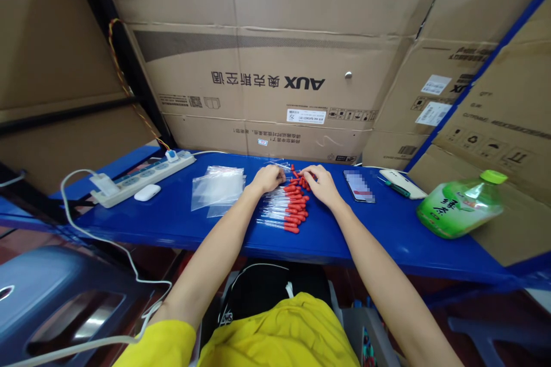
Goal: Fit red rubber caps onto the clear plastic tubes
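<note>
Several clear glass droppers with red rubber bulbs (289, 209) lie in a row on the blue shelf (181, 223) in front of me. My left hand (267, 178) is curled at the far end of the row, fingers closed on the glass end of a dropper. My right hand (319, 182) is beside it, fingertips pinched on a red bulb (303, 174) at the top of the row. The two hands nearly meet over that dropper.
A pile of clear plastic bags (217, 186) lies left of the droppers. Further left are a white power strip (144, 178) and white earbud case (147, 192). To the right lie a phone (359, 186), a white device (402, 182) and a green bottle (460, 206). Cardboard boxes (275, 80) stand behind.
</note>
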### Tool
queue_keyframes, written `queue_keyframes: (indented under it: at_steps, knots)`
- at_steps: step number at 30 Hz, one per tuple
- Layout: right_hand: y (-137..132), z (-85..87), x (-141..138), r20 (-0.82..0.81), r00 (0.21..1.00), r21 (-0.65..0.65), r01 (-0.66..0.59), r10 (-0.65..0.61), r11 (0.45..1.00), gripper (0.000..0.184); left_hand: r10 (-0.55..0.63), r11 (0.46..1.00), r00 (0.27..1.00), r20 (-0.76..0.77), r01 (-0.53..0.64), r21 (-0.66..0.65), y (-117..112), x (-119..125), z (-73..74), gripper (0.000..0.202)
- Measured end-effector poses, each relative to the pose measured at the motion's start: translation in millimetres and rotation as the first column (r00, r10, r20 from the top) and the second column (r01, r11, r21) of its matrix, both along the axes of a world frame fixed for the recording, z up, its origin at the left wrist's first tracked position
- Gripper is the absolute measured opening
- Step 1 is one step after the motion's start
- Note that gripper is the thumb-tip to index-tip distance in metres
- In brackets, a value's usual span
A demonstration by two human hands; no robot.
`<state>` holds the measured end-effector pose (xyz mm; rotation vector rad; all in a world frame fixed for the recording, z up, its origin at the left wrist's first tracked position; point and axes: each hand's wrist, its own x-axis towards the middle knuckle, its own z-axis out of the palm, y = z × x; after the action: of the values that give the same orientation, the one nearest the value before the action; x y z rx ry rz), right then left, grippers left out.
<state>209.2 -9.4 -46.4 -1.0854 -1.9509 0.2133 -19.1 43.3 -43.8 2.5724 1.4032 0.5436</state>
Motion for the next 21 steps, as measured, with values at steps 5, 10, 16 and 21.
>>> queue_keyframes:
  at_steps: [5, 10, 16, 21]
  knots:
    - [13.2, -14.9, 9.6, 0.063, 0.992, 0.010, 0.108, -0.108, 0.994, 0.026, -0.009, 0.994, 0.998, 0.066, 0.001, 0.111, -0.2, -0.6, 0.2, 0.015]
    - [19.5, -18.2, 6.1, 0.231, 0.970, 0.027, 0.068, -0.073, 0.997, 0.032, -0.046, 0.980, 0.981, 0.190, 0.007, 0.199, -2.8, 3.4, 2.8, 0.024]
    - [19.5, -16.9, -0.1, 0.389, 0.920, -0.028, -0.050, 0.057, 0.998, 0.038, 0.001, 0.995, 0.978, 0.207, -0.022, 0.097, -6.4, 9.0, 1.2, 0.019]
    - [20.8, -18.9, -3.5, 0.420, 0.904, -0.047, -0.068, 0.082, 0.997, 0.027, 0.054, 0.996, 0.986, 0.160, -0.064, 0.059, -7.0, 12.7, -2.8, 0.020]
